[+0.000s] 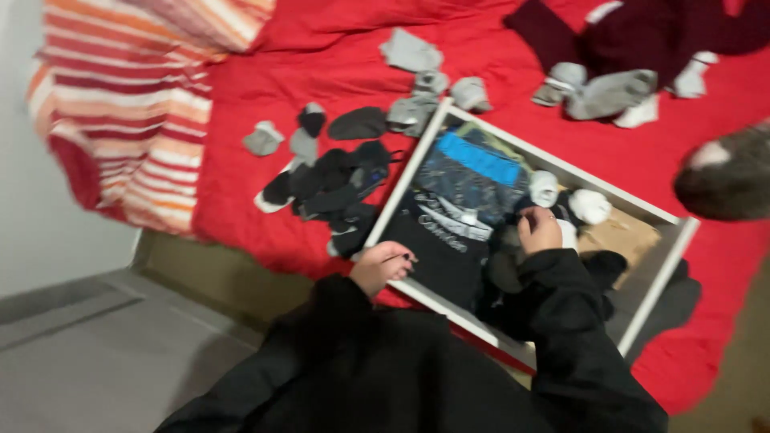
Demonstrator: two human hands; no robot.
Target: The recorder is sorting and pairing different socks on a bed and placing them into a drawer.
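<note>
A person in black sleeves leans over a white drawer that lies on a bed with a red cover. The left hand rests on the drawer's near rim, fingers curled loosely over the white edge and gripping nothing else that can be seen. The right hand is inside the drawer, fingers bent down into the folded clothes beside a rolled white sock; motion blur makes it impossible to tell whether it pinches anything. Dark folded underwear fills the left part of the drawer, with a blue garment at the far end; the bare brown bottom shows at the right. A heap of black socks lies on the cover just beside the drawer's left rim, with loose grey socks scattered beyond it. More grey and white socks lie near a dark red garment at the top right. A striped orange and white blanket hangs over the bed's left edge above a grey floor.
</note>
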